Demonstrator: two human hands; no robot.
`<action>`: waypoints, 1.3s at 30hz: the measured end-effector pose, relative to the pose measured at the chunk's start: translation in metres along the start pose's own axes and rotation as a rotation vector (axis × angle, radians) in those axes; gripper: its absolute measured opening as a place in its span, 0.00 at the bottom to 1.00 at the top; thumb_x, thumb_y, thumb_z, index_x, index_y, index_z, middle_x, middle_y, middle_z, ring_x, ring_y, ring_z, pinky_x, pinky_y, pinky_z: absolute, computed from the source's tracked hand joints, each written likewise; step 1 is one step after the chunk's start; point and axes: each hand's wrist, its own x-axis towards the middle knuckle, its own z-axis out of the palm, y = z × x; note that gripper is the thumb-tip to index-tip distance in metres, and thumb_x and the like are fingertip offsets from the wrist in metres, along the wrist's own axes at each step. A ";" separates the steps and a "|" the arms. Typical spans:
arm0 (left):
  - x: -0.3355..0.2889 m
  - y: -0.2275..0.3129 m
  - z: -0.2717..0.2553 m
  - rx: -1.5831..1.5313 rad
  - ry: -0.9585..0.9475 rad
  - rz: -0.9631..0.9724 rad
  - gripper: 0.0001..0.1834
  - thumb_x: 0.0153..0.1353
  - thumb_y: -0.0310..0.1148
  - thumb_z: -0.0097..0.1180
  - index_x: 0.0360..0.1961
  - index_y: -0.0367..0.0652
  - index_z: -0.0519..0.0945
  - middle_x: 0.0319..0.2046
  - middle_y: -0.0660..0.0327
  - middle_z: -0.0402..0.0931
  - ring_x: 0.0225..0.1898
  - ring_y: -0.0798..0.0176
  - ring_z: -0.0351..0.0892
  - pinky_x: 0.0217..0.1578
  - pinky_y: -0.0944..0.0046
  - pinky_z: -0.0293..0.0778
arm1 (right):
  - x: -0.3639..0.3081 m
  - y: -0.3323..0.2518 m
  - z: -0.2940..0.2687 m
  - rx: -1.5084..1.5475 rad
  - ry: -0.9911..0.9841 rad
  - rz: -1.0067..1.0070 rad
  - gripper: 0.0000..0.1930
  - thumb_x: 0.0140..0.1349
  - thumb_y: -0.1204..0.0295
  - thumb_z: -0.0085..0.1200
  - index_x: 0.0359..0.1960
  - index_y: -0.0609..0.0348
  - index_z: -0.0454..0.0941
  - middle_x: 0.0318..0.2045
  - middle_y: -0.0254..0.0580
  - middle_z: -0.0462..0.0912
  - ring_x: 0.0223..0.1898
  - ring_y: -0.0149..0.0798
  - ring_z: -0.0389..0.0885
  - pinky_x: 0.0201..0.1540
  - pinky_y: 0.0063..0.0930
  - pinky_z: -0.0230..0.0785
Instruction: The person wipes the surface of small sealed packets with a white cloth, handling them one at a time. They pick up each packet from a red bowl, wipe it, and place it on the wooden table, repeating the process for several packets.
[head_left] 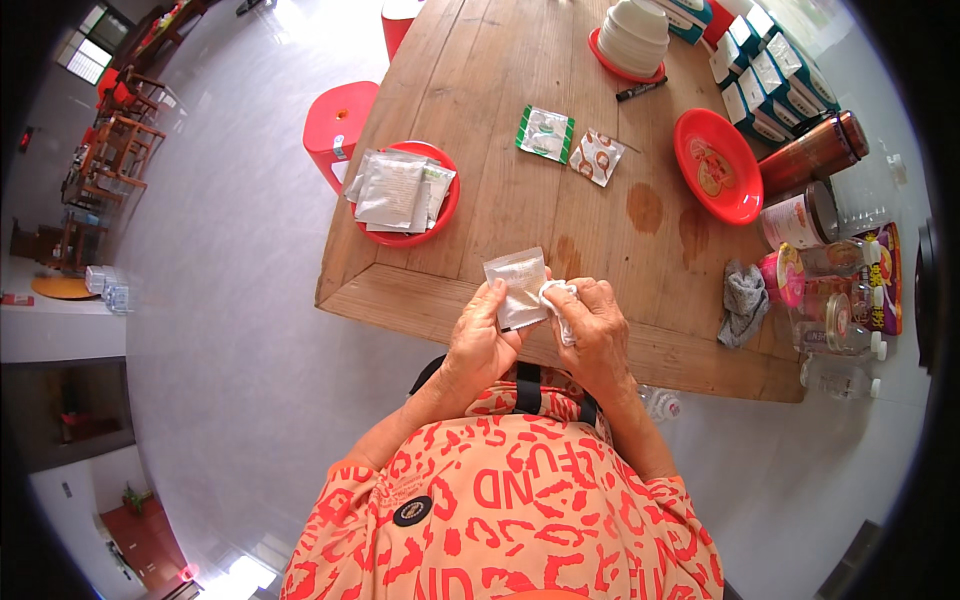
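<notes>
Left fingers (496, 290) pinch pale packet (514, 278) above near table edge (690, 378), right fingers (598, 297) white wad (562, 318); red oval plate (738, 203) well apart.

Both arms are bent in front of the belly, bare left forearm (412, 418) and right forearm (640, 425) angling in so the hands end up really close together. Left hand (482, 335) is kinda palm-up, thumb (496, 290) on top in a pinch. Right hand (600, 325) has its back facing up, fingers (568, 300) curled in, gripping too. Nothing fancy.
</notes>
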 end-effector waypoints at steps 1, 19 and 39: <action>0.000 0.000 -0.001 0.015 -0.017 -0.005 0.19 0.75 0.37 0.37 0.61 0.39 0.65 0.59 0.50 0.70 0.60 0.54 0.72 0.60 0.51 0.71 | -0.001 0.000 -0.002 0.001 -0.019 -0.001 0.18 0.46 0.80 0.60 0.42 0.57 0.81 0.36 0.40 0.78 0.37 0.44 0.75 0.37 0.36 0.73; 0.008 -0.001 -0.004 0.028 0.004 -0.049 0.24 0.75 0.37 0.33 0.63 0.29 0.61 0.60 0.44 0.68 0.61 0.50 0.69 0.64 0.51 0.65 | 0.003 -0.018 0.004 0.020 -0.173 -0.186 0.23 0.49 0.74 0.62 0.50 0.60 0.80 0.50 0.43 0.73 0.48 0.48 0.71 0.53 0.42 0.67; 0.019 0.007 0.003 0.011 -0.038 -0.077 0.22 0.75 0.40 0.35 0.63 0.37 0.65 0.59 0.53 0.70 0.61 0.58 0.71 0.62 0.52 0.68 | 0.024 0.028 0.009 0.251 0.252 0.330 0.23 0.49 0.81 0.56 0.50 0.63 0.71 0.40 0.52 0.75 0.41 0.53 0.76 0.43 0.42 0.71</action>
